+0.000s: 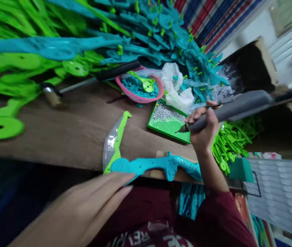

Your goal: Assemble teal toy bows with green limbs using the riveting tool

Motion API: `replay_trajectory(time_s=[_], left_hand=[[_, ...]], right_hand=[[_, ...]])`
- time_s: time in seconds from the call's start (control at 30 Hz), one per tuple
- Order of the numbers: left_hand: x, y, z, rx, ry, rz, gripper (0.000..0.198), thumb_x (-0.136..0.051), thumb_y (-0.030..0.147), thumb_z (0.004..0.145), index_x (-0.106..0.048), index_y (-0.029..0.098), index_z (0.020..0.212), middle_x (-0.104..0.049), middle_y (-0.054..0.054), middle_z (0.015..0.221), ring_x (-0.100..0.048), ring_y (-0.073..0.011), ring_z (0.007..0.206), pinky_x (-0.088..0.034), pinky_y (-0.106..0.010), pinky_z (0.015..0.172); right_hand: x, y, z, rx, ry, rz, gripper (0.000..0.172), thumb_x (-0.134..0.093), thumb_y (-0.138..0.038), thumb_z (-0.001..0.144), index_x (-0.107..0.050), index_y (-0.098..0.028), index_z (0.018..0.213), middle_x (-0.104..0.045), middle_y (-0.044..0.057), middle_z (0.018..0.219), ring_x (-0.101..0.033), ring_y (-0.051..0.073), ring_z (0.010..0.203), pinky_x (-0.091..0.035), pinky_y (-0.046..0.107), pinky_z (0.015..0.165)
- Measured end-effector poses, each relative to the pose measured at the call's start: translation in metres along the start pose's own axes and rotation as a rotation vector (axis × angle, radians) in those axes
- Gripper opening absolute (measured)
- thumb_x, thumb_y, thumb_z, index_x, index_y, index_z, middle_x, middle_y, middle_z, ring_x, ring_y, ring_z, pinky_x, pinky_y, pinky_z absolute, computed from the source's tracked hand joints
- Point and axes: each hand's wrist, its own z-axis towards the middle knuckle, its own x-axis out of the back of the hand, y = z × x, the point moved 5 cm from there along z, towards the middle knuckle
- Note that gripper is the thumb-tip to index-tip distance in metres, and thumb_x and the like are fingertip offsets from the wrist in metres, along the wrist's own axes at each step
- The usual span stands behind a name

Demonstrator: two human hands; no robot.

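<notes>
My right hand (206, 128) is wrapped round a grey electric screwdriver (230, 108), its bit pointing left above a green perforated tray (170, 127) of small silvery screws. A long teal plastic part (146, 166) lies along the table's front edge, partly over a wooden block (158, 174). At its left end, my left hand (94, 197) pinches the lower edge between fingers and thumb. A curved lime-green plastic piece (119, 133) with a clear, blade-like panel (110, 145) meets that same end and points away from me.
Piles of lime-green parts (4, 75) and teal parts (158, 31) cover the table's back. A pink basket (141, 98) holds small teal pieces. A hammer (52, 96) lies left; more green parts (230, 140) and cardboard boxes (266, 58) stand right.
</notes>
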Motion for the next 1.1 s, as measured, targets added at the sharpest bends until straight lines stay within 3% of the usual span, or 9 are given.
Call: replay_trajectory(time_s=[0.07, 0.13, 0.23, 0.33, 0.5, 0.6, 0.8, 0.93, 1.1], left_hand=[[-0.036, 0.036, 0.062, -0.379, -0.279, 0.226, 0.039, -0.052, 0.047, 0.096, -0.072, 0.031, 0.126, -0.073, -0.003, 0.13, -0.067, -0.0262, 0.122, -0.046, -0.043, 0.115], [-0.081, 0.055, 0.121, -0.632, -0.568, 0.41, 0.046, -0.046, 0.043, 0.1, -0.068, 0.02, 0.133, -0.059, -0.009, 0.147, -0.049, -0.0268, 0.143, -0.033, -0.044, 0.123], [-0.129, 0.045, 0.189, -0.708, -0.819, 0.667, 0.051, -0.046, 0.04, 0.101, -0.057, 0.015, 0.143, -0.05, -0.013, 0.155, -0.035, -0.0263, 0.152, -0.025, -0.045, 0.126], [-0.131, 0.018, 0.218, -0.689, -0.873, 0.815, 0.056, -0.042, 0.046, 0.102, -0.051, 0.016, 0.148, -0.043, -0.013, 0.159, -0.035, -0.0251, 0.152, -0.02, -0.044, 0.127], [-0.091, -0.001, 0.227, -0.745, -0.722, 0.877, 0.058, -0.044, 0.054, 0.099, -0.058, 0.019, 0.144, -0.048, -0.013, 0.157, -0.039, -0.0259, 0.15, -0.014, -0.042, 0.128], [-0.092, 0.006, 0.228, -0.79, -0.628, 0.939, 0.062, -0.04, 0.054, 0.101, -0.057, 0.014, 0.144, -0.049, -0.017, 0.156, -0.038, -0.0287, 0.151, -0.017, -0.045, 0.127], [-0.112, 0.015, 0.222, -0.807, -0.678, 0.986, 0.06, -0.044, 0.053, 0.101, -0.06, 0.011, 0.14, -0.054, -0.018, 0.151, -0.042, -0.0258, 0.148, -0.018, -0.041, 0.126], [-0.073, 0.028, 0.207, -0.732, -0.486, 0.876, 0.054, -0.046, 0.048, 0.1, -0.067, 0.01, 0.131, -0.061, -0.019, 0.144, -0.045, -0.0324, 0.146, -0.025, -0.049, 0.124], [-0.001, 0.049, 0.136, -0.48, -0.146, 0.531, 0.041, -0.057, 0.055, 0.092, -0.076, 0.03, 0.118, -0.073, -0.004, 0.129, -0.065, -0.0309, 0.124, -0.043, -0.049, 0.115]], right_hand=[[0.019, 0.012, 0.004, -0.078, 0.074, -0.016, 0.036, -0.07, -0.038, 0.077, -0.053, -0.026, 0.107, -0.051, -0.011, 0.06, -0.055, 0.009, 0.048, -0.051, 0.025, 0.052], [0.035, 0.018, -0.002, -0.11, 0.099, -0.02, 0.04, -0.073, -0.033, 0.076, -0.053, -0.025, 0.11, -0.054, -0.011, 0.063, -0.057, 0.009, 0.051, -0.051, 0.025, 0.054], [0.066, 0.016, -0.02, -0.103, 0.122, -0.069, 0.039, -0.074, -0.031, 0.078, -0.054, -0.024, 0.11, -0.058, -0.009, 0.068, -0.062, 0.011, 0.054, -0.053, 0.027, 0.056], [0.1, 0.009, -0.038, -0.1, 0.132, -0.085, 0.035, -0.073, -0.027, 0.082, -0.055, -0.026, 0.112, -0.061, -0.008, 0.07, -0.064, 0.012, 0.057, -0.055, 0.028, 0.059], [0.118, 0.019, -0.037, -0.127, 0.17, -0.089, 0.036, -0.073, -0.031, 0.082, -0.055, -0.026, 0.113, -0.062, -0.008, 0.066, -0.064, 0.014, 0.054, -0.057, 0.03, 0.057], [0.092, 0.045, -0.013, -0.104, 0.163, -0.047, 0.039, -0.072, -0.039, 0.081, -0.055, -0.025, 0.113, -0.061, -0.009, 0.063, -0.062, 0.012, 0.049, -0.056, 0.028, 0.054], [0.033, 0.093, 0.027, -0.032, 0.127, 0.003, 0.047, -0.07, -0.038, 0.075, -0.052, -0.021, 0.115, -0.059, -0.012, 0.056, -0.056, 0.01, 0.041, -0.048, 0.024, 0.047], [0.026, 0.113, 0.028, -0.017, 0.113, 0.02, 0.049, -0.069, -0.039, 0.074, -0.05, -0.021, 0.116, -0.057, -0.013, 0.055, -0.052, 0.009, 0.039, -0.047, 0.024, 0.047], [0.031, 0.131, 0.028, -0.046, 0.122, -0.049, 0.047, -0.063, -0.045, 0.076, -0.051, -0.023, 0.116, -0.052, -0.012, 0.056, -0.051, 0.01, 0.041, -0.049, 0.026, 0.049]])
